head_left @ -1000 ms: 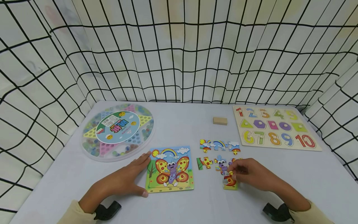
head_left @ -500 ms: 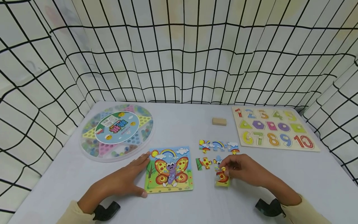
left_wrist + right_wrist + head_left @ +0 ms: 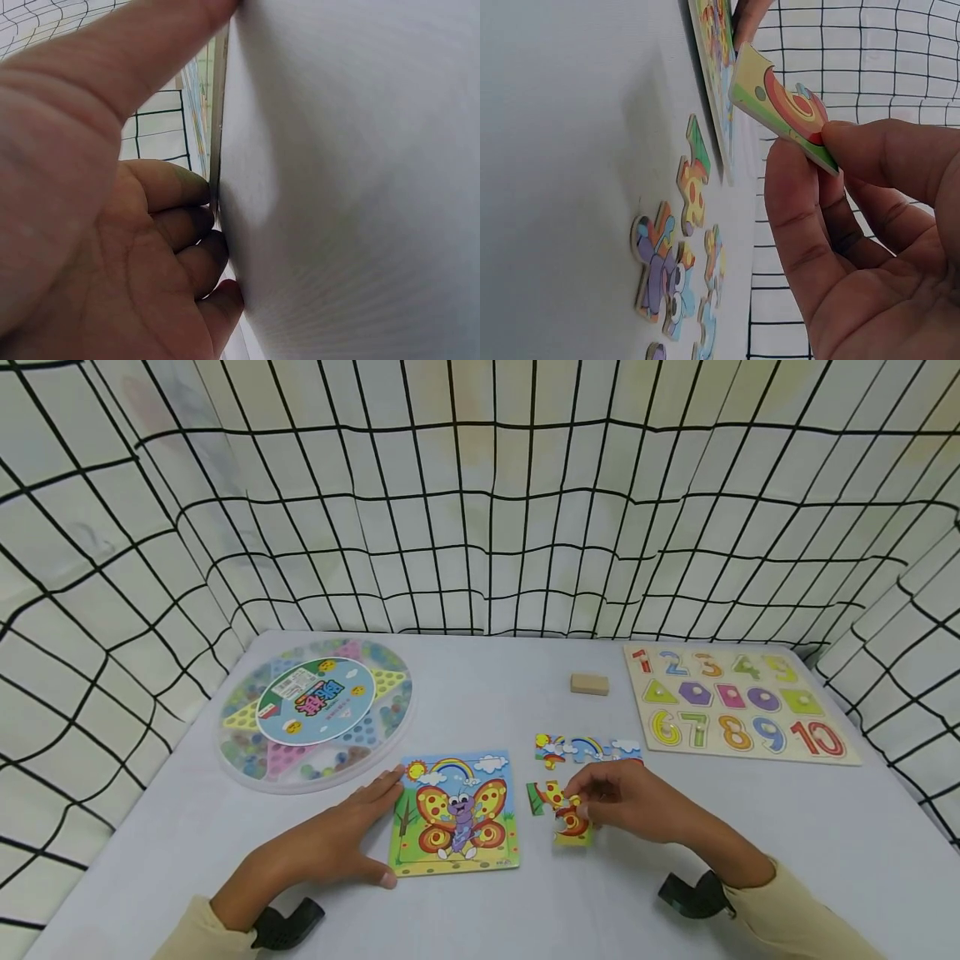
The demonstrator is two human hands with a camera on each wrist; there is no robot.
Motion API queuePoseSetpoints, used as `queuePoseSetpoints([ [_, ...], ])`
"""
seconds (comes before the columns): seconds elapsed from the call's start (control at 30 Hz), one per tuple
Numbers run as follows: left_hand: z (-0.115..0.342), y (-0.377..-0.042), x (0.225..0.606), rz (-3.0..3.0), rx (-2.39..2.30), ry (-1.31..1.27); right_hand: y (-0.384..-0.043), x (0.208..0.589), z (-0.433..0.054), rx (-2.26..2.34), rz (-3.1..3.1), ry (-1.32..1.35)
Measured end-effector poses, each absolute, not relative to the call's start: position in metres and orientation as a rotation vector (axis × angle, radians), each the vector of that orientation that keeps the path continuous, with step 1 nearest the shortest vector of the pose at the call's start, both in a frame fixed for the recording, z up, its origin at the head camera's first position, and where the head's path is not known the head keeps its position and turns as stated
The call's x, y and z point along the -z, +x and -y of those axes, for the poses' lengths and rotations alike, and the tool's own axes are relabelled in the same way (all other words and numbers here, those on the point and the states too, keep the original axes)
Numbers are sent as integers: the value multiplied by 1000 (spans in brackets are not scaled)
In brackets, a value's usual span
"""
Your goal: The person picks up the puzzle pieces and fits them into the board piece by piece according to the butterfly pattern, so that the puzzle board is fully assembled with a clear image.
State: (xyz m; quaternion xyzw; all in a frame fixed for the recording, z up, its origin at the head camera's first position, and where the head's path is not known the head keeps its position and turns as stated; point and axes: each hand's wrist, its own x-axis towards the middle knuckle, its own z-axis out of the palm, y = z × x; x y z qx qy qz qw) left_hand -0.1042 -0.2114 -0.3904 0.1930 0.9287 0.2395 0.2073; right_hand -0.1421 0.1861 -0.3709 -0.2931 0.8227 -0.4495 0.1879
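My right hand (image 3: 637, 802) pinches a puzzle piece (image 3: 784, 97) between thumb and fingers. It shows a red-orange wing swirl over a yellow-green edge, and it is tilted above the table in the right wrist view. In the head view it overlaps a loose yellow-and-green piece (image 3: 536, 799). Left of it lies the square butterfly puzzle board (image 3: 453, 814), its picture whole. My left hand (image 3: 330, 843) rests at the board's left side, fingertips at the upper edge and thumb near the lower corner. A purple-faced piece (image 3: 656, 277) lies on the table, hidden by my right hand in the head view.
Loose rainbow pieces (image 3: 588, 748) form a row beyond my right hand. A small wooden block (image 3: 589, 684) is farther back. At right lies a number-and-shape board (image 3: 746, 702), at left a round marble game (image 3: 315, 714). Black netting (image 3: 491, 547) encloses the table.
My right hand has carried the pinched piece leftward and slightly away from me, toward the butterfly board. It now covers the pieces it passed over. My left hand has stayed in place.
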Motion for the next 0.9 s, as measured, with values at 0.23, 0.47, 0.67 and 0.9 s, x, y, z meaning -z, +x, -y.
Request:
queuePoseSetpoints([
  [0.23, 211, -104, 389, -2587, -664, 535, -146, 371, -174, 1265, -2275, -828],
  [0.47, 211, -104, 389, -2587, -667, 538, -151, 375, -161, 1265, -2223, -867],
  [0.67, 211, -104, 389, -2586, -670, 542, -154, 379, -152, 1256, -2185, -884],
  [0.9, 212, -104, 390, -2582, -665, 544, -156, 381, -142, 1234, -2230, -938],
])
